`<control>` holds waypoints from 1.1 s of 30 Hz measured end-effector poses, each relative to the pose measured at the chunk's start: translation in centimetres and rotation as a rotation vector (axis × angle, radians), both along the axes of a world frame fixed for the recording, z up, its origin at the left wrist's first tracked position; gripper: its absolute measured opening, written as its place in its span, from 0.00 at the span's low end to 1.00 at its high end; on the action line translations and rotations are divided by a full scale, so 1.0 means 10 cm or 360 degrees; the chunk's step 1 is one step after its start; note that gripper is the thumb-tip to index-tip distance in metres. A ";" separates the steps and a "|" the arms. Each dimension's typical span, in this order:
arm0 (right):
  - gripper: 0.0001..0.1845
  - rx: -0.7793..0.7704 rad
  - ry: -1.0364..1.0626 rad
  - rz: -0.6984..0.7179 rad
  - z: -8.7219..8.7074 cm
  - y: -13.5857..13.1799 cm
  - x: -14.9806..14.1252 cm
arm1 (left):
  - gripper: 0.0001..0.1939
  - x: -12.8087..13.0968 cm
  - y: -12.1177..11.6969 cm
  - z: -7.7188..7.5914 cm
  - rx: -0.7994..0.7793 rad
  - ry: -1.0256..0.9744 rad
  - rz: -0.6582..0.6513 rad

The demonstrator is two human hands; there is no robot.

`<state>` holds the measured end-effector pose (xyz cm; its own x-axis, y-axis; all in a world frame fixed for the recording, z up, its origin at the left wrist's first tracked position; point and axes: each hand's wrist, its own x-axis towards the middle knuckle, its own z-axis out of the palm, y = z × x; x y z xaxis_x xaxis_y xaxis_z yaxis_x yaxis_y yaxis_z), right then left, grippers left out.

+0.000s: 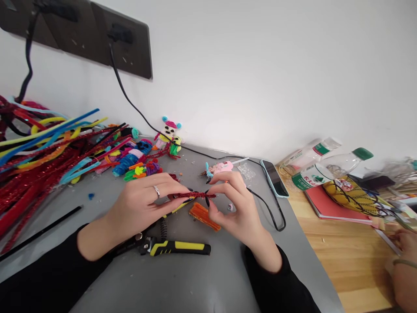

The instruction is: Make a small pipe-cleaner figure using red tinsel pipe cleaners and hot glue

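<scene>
Between my two hands a short bundle of glittery red pipe cleaners point(196, 194) is stretched level above the grey table. My left hand point(148, 198), with a ring on one finger, pinches its left end; my right hand point(232, 201) pinches the right end between thumb and fingers. Just below lies a flat orange pipe-cleaner piece point(205, 216). Yellow-and-black pliers point(182, 248) with a spring rest under my left wrist, partly hidden by it. Behind my right hand is a small pink item point(223, 167), partly covered.
Loose colourful pipe cleaners point(48, 152) heap at the left. Finished pipe-cleaner figures point(169, 132) stand by the wall. A phone point(274, 178) and black cable lie at the right. Beyond are plastic bottles point(314, 176), a red folder point(325, 204) and another person's hand point(405, 243).
</scene>
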<state>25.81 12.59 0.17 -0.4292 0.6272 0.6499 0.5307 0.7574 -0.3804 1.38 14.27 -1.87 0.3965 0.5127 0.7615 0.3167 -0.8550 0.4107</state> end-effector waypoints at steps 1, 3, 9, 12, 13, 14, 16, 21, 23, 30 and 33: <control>0.10 -0.0001 0.0002 -0.0002 0.00 0.00 0.00 | 0.07 0.00 0.00 0.00 -0.0014 0.0000 -0.0010; 0.10 -0.0001 0.0001 -0.0005 -0.01 0.00 0.01 | 0.08 -0.01 -0.01 0.00 -0.0029 0.0000 -0.0019; 0.10 -0.0007 -0.0005 -0.0014 -0.01 0.00 0.00 | 0.07 0.01 0.00 0.04 -0.0021 -0.0016 0.0024; 0.10 -0.0002 -0.0014 -0.0019 -0.01 0.00 0.00 | 0.07 0.01 0.01 0.05 -0.0032 -0.0005 0.0036; 0.10 0.0001 -0.0015 -0.0019 -0.01 0.00 0.00 | 0.07 0.01 0.01 0.05 -0.0036 0.0002 0.0036; 0.10 0.0004 -0.0016 -0.0019 -0.01 0.00 -0.01 | 0.07 0.01 0.01 0.04 -0.0037 0.0007 0.0035; 0.10 0.0000 -0.0014 -0.0020 -0.01 0.00 0.00 | 0.07 0.01 0.01 0.03 -0.0028 0.0009 0.0035; 0.10 -0.0003 -0.0004 -0.0011 -0.01 0.00 0.00 | 0.07 0.00 0.01 0.00 0.0012 0.0013 0.0021; 0.10 -0.0004 -0.0002 -0.0006 -0.01 0.00 0.00 | 0.07 0.00 0.01 0.00 0.0020 0.0025 0.0025; 0.09 -0.0017 -0.0006 -0.0008 -0.02 0.00 0.00 | 0.07 0.00 0.01 0.01 0.0045 0.0016 0.0043; 0.09 -0.0023 -0.0010 -0.0011 -0.02 0.00 0.00 | 0.08 0.00 0.01 0.01 0.0051 0.0033 0.0052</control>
<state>25.82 12.62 -0.02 -0.4289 0.6393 0.6382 0.5383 0.7483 -0.3877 1.36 14.40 -1.74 0.3957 0.5011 0.7696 0.3526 -0.8567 0.3766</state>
